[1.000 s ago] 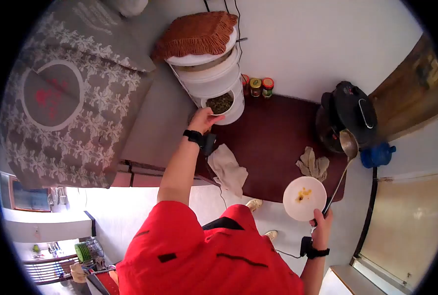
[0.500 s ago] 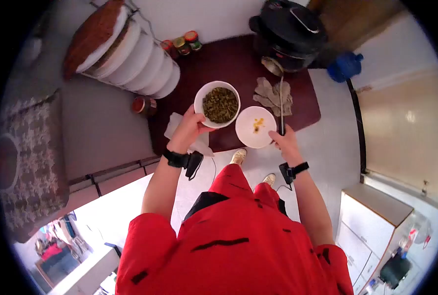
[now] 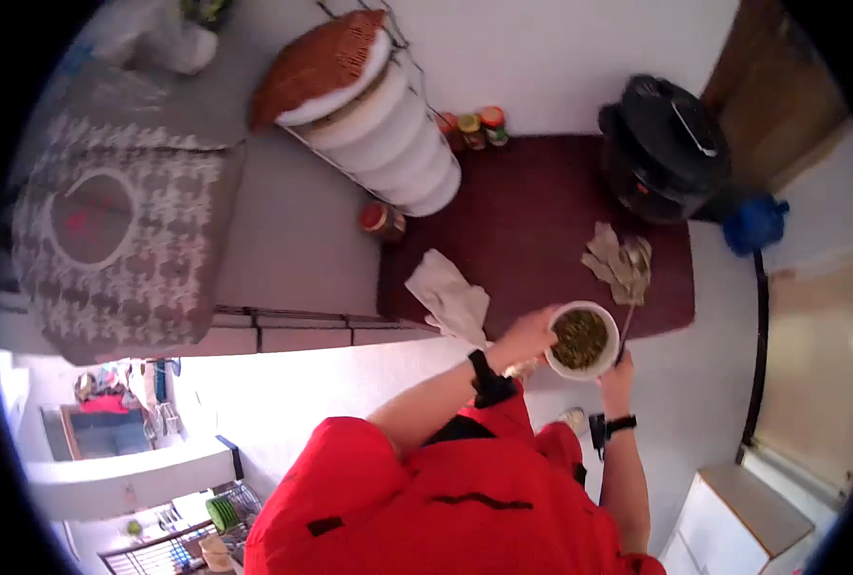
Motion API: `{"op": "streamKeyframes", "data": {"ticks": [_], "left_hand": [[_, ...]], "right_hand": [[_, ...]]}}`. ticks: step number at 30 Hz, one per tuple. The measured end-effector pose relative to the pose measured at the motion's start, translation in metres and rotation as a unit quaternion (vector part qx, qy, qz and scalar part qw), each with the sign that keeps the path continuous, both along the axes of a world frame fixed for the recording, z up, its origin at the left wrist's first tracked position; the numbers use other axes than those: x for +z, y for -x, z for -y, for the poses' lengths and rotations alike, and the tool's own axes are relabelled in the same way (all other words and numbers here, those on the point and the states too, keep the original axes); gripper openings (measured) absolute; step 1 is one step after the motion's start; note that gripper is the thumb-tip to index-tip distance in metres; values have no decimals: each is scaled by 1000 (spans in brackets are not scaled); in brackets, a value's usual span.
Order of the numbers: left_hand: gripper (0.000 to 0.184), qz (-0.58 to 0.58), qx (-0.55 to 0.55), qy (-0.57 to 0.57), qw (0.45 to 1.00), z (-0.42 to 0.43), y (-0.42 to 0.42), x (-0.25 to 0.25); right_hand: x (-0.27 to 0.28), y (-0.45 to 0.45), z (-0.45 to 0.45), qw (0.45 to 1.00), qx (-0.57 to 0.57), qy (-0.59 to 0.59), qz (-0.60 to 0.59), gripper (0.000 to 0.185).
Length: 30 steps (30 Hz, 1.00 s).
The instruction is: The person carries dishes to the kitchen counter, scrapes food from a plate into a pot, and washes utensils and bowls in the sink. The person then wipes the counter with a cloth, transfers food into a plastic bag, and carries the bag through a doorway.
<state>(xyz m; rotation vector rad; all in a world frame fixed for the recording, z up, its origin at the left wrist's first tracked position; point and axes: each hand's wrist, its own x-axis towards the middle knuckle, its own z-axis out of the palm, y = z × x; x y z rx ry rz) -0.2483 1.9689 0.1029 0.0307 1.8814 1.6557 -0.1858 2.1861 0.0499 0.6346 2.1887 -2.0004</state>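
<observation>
My left hand (image 3: 532, 335) is closed on the rim of a white bowl (image 3: 614, 331) filled with chopped green vegetables (image 3: 580, 339). On the bowl's other side, my right hand (image 3: 617, 379) is wrapped round the dark handle of a ladle (image 3: 629, 318). The ladle's metal head lies away from me, by a crumpled beige cloth (image 3: 614, 266) on the dark red table. The second white bowl does not show now; whether it sits beneath the filled one I cannot tell.
The dark red table (image 3: 522, 211) holds a black electric cooker (image 3: 661, 158) and several jars (image 3: 472, 129). Tiered white covers (image 3: 388, 144) stand at the left, near a red-lidded jar (image 3: 381, 220). A white cloth (image 3: 450, 295) hangs over the near edge. A blue container (image 3: 756, 224) stands at right.
The view has turned and shifted. The filled bowl has moved right, off the table's near edge, and now meets my right hand. The bowl with yellow scraps has gone out of sight.
</observation>
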Motion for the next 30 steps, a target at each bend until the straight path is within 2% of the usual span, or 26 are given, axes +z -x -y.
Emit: {"op": "streamKeyframes", "data": {"ticks": [1,2,3,4,6,8,9,10,11,13,14,15,16,17,18,19,20,21,22,23,25,26,27,29,30], "left_hand": [[57,-53,-16,55,997,3,-2,10],[56,-105,-32,111,988,7,-3,24],[56,-109,-30,119,986,8,-8,41],[56,-112,-24,120,986,13,-6,36],[58,-251,-95,141,953,17,-6,18],[59,-243,-117,130,954,30,4,21],[61,-84,-102,56,990,36,9,43],[65,77,-84,-19,993,44,14,54],[73,71,-66,-42,994,57,19,31],[72,7,61,8,998,81,31,-9],[71,-142,82,145,976,104,40,-57],[69,-286,102,274,913,126,47,-92],[66,-222,158,307,912,142,43,-73],[70,-167,-30,489,856,163,55,-90],[70,-178,117,563,798,174,48,-110],[71,-101,147,562,808,180,48,-106],[71,-24,177,555,812,188,55,-102],[71,-27,184,558,809,197,71,-102],[66,-150,227,551,789,203,87,-108],[61,-270,266,536,754,209,103,-110],[46,-382,401,273,787,218,155,-41],[33,-322,484,169,796,224,177,-4],[37,-328,516,62,789,230,190,44],[38,-308,576,-162,740,236,205,122],[38,-311,575,-163,738,248,213,138]], "right_hand": [[14,-6,8,996,-21,88,-26,23],[9,-7,9,995,-17,96,-13,25],[18,-12,13,997,-26,78,2,25],[24,-13,16,997,-35,60,18,25],[23,-18,18,996,-38,83,-3,25],[20,-18,19,993,-41,107,-24,24],[22,-17,20,994,-33,100,-24,24],[22,-17,19,995,-25,94,-24,25],[21,-18,17,995,-26,90,-20,25],[19,-21,11,998,-35,61,6,28],[22,-19,11,998,-40,57,6,28],[29,-17,10,997,-45,57,17,31],[32,-13,6,997,-51,57,29,34],[32,-12,-2,997,-58,53,26,34],[29,-9,-2,997,-56,30,-32,38],[25,-8,2,994,-54,7,-90,41],[44,-6,1,997,-36,17,-68,47],[66,-3,10,996,-72,33,-46,44],[51,-4,6,995,-65,38,-59,44],[68,-9,4,996,-68,35,-35,43],[86,-9,3,997,-69,34,-13,43],[86,-8,4,995,-91,41,-29,42],[86,-8,3,991,-113,49,-45,42],[82,-12,-7,992,-107,53,-44,41],[82,-13,-11,992,-102,56,-42,41]]}}
